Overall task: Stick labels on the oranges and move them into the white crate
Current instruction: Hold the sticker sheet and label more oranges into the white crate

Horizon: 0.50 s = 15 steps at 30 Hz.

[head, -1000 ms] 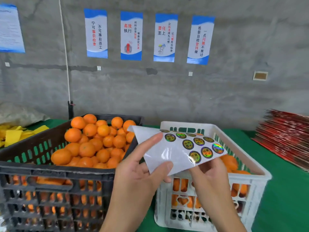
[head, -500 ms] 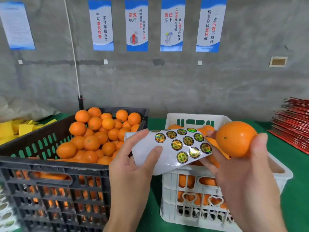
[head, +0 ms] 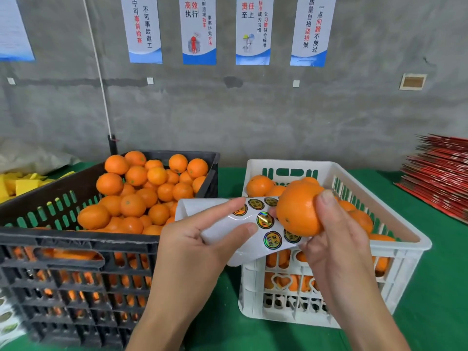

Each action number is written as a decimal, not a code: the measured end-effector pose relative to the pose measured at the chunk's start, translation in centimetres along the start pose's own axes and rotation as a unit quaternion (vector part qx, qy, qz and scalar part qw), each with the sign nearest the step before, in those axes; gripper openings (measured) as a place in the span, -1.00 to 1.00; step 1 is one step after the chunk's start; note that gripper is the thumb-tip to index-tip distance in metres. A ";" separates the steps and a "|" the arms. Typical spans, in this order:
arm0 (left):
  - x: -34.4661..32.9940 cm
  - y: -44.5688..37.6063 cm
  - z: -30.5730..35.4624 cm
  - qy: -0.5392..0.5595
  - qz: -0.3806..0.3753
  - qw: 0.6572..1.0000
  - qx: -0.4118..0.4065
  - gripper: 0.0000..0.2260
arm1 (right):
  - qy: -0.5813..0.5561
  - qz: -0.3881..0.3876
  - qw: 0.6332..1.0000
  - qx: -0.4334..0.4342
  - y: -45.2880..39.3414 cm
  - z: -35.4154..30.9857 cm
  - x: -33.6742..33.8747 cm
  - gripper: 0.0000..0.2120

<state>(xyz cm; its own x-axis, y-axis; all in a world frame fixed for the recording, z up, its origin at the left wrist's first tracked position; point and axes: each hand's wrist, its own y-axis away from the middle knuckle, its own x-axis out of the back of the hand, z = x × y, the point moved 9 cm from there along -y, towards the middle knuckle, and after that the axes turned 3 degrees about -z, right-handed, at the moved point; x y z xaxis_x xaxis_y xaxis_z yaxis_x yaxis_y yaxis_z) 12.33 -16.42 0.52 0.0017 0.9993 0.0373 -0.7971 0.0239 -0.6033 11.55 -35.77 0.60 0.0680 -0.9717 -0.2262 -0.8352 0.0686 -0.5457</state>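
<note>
My left hand (head: 195, 249) pinches a white label sheet (head: 225, 229) that carries several round holographic stickers. My right hand (head: 336, 244) grips an orange (head: 296, 211) and holds it against the sheet's right side, over the front of the white crate (head: 405, 239). That crate holds several oranges. To the left stands a black crate (head: 76, 239) heaped with oranges (head: 141, 196).
Both crates stand on a green cloth (head: 430, 312). A stack of red flat cartons (head: 440, 173) lies at the right, yellow pieces (head: 17, 183) at the far left. More sticker sheets (head: 7, 323) show at the lower left. A concrete wall with posters is behind.
My right hand, first under the sheet, came up with an orange and has now brought it left and down against the stickers. The view has tilted downward.
</note>
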 end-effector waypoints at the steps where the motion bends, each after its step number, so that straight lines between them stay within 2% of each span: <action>1: 0.0 0.0 0.0 -0.003 0.003 1.000 -0.005 -0.64 | -0.003 0.000 1.000 0.005 0.0 -0.1 0.0 -0.52; 5: 0.4 0.2 0.6 -0.039 0.041 0.998 -0.034 -0.73 | -0.024 -0.002 1.000 0.018 0.1 -0.5 0.1 -0.51; 9: 0.6 0.5 1.3 -0.088 0.064 0.993 -0.056 -0.73 | -0.035 -0.001 0.999 0.018 0.2 -0.7 0.0 -0.50; 12: 0.5 0.5 1.2 -0.069 0.063 0.994 -0.053 -0.78 | -0.024 0.004 0.999 0.029 0.3 -0.9 0.2 -0.50; 15: 0.3 0.4 0.6 -0.002 0.062 0.998 -0.024 -0.84 | -0.009 0.013 0.999 0.039 0.3 -1.0 0.6 -0.45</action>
<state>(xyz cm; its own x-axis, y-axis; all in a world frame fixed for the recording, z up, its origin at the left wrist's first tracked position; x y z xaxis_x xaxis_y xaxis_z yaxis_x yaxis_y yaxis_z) 11.68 -16.17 0.78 -0.0971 0.9946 -0.0373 -0.7606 -0.0983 -0.6417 10.77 -36.55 1.13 0.0582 -0.9650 -0.2556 -0.7923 0.1112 -0.5999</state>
